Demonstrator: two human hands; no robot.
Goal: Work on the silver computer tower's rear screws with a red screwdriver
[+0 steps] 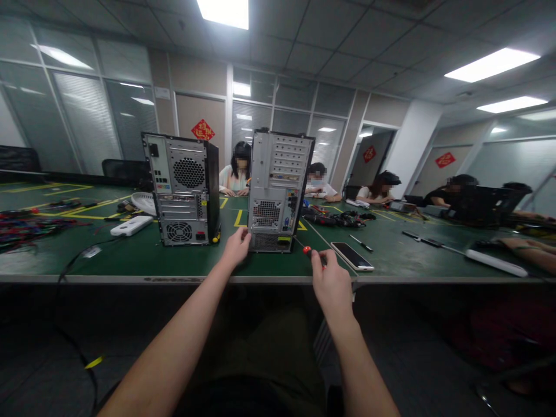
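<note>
Upright on the green table, a grey metal computer case (266,168) turns its back panel with slots, ports and a vent towards me. My left hand (236,248) is closed at its lower left edge, fingertips against the metal and partly out of sight. In my right hand (330,281) is a screwdriver (308,251) with a red and black handle. Its thin shaft points up and left at the case's lower right corner; whether the tip touches the case I cannot tell. To the left stands a second computer case (176,200), its back also facing me.
A phone (353,256) and a pen-like tool (361,243) lie right of my right hand. Further right is a white power strip (496,262). Bundled cables (336,217) lie behind; red and black wires (26,229) and a white device (131,226) are left. Several people sit around the table.
</note>
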